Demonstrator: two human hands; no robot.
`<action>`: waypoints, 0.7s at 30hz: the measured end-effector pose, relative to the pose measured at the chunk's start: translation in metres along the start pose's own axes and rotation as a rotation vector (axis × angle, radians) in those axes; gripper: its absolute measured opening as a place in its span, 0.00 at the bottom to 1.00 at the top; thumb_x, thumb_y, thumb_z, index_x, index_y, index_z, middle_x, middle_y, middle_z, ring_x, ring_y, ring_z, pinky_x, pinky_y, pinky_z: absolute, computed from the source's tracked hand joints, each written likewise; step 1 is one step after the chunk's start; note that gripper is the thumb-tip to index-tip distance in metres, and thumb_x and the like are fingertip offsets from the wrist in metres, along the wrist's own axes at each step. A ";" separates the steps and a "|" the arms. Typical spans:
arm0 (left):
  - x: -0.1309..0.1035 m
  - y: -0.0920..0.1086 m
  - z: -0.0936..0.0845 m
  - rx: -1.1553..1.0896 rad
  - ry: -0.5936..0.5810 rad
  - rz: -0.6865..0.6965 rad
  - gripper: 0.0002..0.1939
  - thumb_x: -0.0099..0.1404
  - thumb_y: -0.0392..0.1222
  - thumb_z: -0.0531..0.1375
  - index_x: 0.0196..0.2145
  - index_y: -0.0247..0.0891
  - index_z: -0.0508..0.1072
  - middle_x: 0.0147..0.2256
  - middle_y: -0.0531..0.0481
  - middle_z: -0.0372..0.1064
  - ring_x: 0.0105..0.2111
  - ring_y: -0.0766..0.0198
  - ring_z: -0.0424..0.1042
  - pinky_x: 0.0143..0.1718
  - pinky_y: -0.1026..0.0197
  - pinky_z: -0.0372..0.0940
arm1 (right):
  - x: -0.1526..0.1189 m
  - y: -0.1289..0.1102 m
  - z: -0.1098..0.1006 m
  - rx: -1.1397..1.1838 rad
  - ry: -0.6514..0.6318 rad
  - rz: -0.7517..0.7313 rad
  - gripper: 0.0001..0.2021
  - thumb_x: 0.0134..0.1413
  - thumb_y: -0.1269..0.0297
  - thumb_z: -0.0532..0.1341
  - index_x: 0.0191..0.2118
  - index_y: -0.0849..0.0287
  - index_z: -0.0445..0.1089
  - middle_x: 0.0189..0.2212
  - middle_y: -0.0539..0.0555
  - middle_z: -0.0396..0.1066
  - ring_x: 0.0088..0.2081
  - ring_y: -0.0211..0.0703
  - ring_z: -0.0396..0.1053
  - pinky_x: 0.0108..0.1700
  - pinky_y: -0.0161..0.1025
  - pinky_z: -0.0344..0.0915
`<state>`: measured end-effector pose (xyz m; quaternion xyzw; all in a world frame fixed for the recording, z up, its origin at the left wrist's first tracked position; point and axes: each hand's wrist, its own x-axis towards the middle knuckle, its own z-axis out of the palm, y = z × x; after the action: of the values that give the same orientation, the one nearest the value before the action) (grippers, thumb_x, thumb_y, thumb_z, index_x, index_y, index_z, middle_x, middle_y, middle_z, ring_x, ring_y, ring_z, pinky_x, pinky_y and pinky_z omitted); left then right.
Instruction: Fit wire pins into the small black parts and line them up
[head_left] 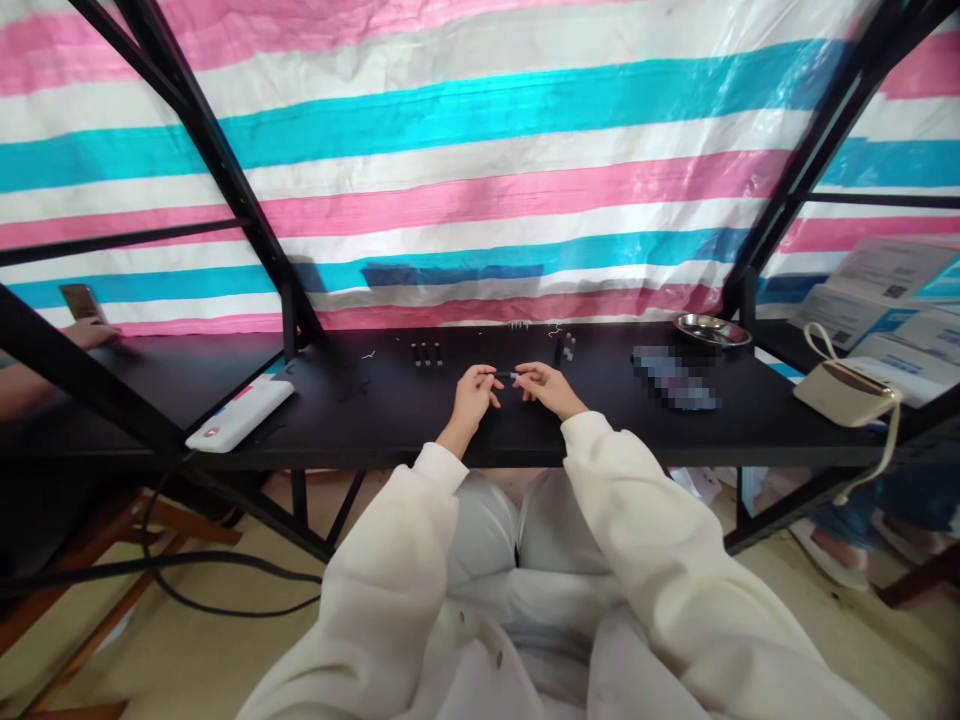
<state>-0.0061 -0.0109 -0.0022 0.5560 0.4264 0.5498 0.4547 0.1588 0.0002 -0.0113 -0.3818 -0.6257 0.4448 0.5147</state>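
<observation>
My left hand (478,390) and my right hand (541,387) meet over the front part of the black table. A small dark tube (504,375) with a pale right end lies level between them, one end pinched in each set of fingertips. Its exact kind is too small to make out. Behind my left hand, several similar black tubes (427,354) with pale ends lie side by side. Beyond my right hand sits another dark tube (559,351), with small pale pieces (569,345) beside it.
At the left lies a white power bank-like block (241,414). To the right are a round metal dish (711,330), a blurred-out item (676,378) and a beige pouch (844,392) with a strap. Black frame posts (225,170) flank the table (375,425). Another person's hand (86,332) shows far left.
</observation>
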 end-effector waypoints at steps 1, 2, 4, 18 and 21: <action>0.000 0.000 0.000 -0.006 -0.038 -0.004 0.07 0.61 0.38 0.54 0.38 0.35 0.63 0.26 0.54 0.68 0.13 0.75 0.63 0.15 0.71 0.54 | 0.000 -0.001 0.000 0.018 -0.005 0.002 0.22 0.39 0.49 0.65 0.37 0.59 0.67 0.27 0.52 0.73 0.20 0.34 0.65 0.22 0.34 0.59; 0.000 0.000 0.001 -0.008 -0.071 -0.006 0.08 0.60 0.38 0.54 0.38 0.35 0.63 0.26 0.53 0.68 0.13 0.75 0.63 0.15 0.71 0.53 | 0.000 -0.002 0.000 0.035 -0.003 0.002 0.21 0.38 0.49 0.66 0.36 0.59 0.68 0.26 0.52 0.72 0.20 0.34 0.65 0.22 0.34 0.59; -0.001 0.001 0.002 -0.008 -0.117 0.000 0.08 0.60 0.39 0.55 0.38 0.35 0.62 0.27 0.52 0.69 0.14 0.74 0.64 0.14 0.71 0.52 | -0.001 -0.003 -0.001 0.066 0.020 0.001 0.21 0.37 0.48 0.66 0.34 0.60 0.68 0.25 0.51 0.72 0.20 0.33 0.64 0.23 0.34 0.60; 0.002 -0.004 -0.003 0.080 -0.034 -0.012 0.09 0.60 0.40 0.56 0.38 0.33 0.64 0.27 0.51 0.70 0.13 0.74 0.63 0.14 0.70 0.51 | -0.001 -0.009 -0.004 0.107 0.211 0.012 0.23 0.35 0.45 0.65 0.33 0.60 0.68 0.24 0.50 0.70 0.22 0.33 0.62 0.24 0.34 0.59; -0.002 0.000 0.000 0.053 -0.178 -0.010 0.11 0.58 0.41 0.58 0.38 0.33 0.65 0.27 0.49 0.71 0.14 0.72 0.65 0.13 0.70 0.49 | -0.002 -0.009 -0.002 0.094 0.097 0.048 0.23 0.34 0.46 0.66 0.31 0.60 0.68 0.21 0.48 0.67 0.19 0.31 0.59 0.22 0.33 0.55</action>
<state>-0.0065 -0.0123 -0.0028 0.6123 0.4017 0.4844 0.4787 0.1609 -0.0044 -0.0032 -0.3930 -0.5690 0.4668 0.5512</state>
